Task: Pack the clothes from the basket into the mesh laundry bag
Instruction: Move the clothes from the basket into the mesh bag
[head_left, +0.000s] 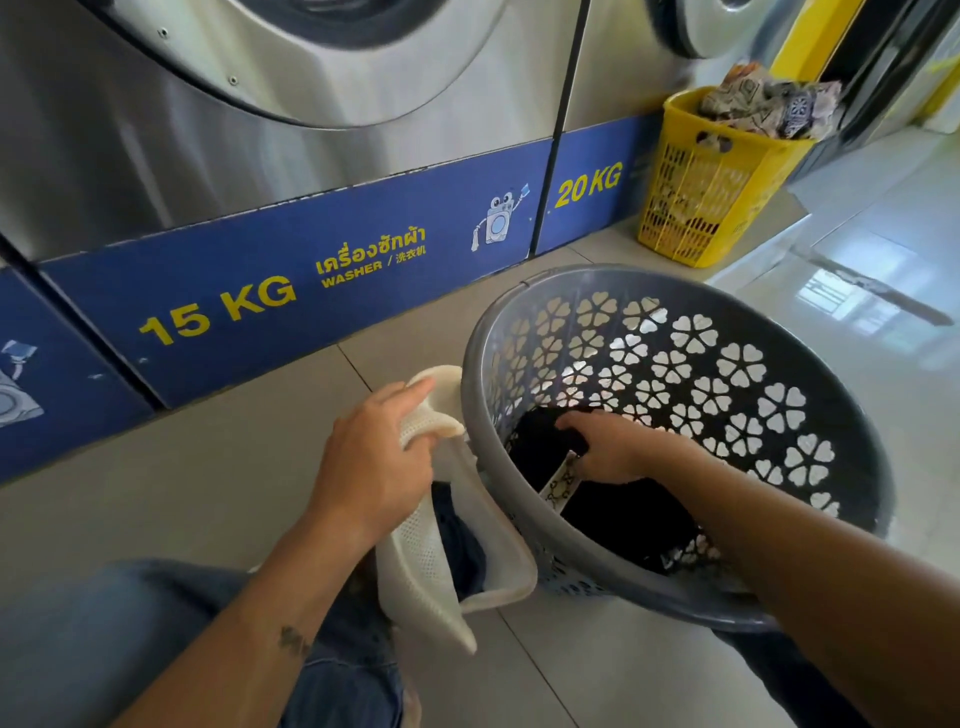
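Note:
A round grey basket with flower-shaped holes is tipped toward me on the tiled floor. Black clothes lie in its bottom. My right hand reaches inside and is closed on a black garment with a patterned label. Just left of the basket hangs a white mesh laundry bag, its mouth held open, with a dark blue garment inside. My left hand grips the bag's upper rim.
Steel washers with blue panels marked 15 KG and 20 KG stand right behind. A yellow basket full of patterned cloth stands at the back right. My knees in blue jeans are at the bottom left.

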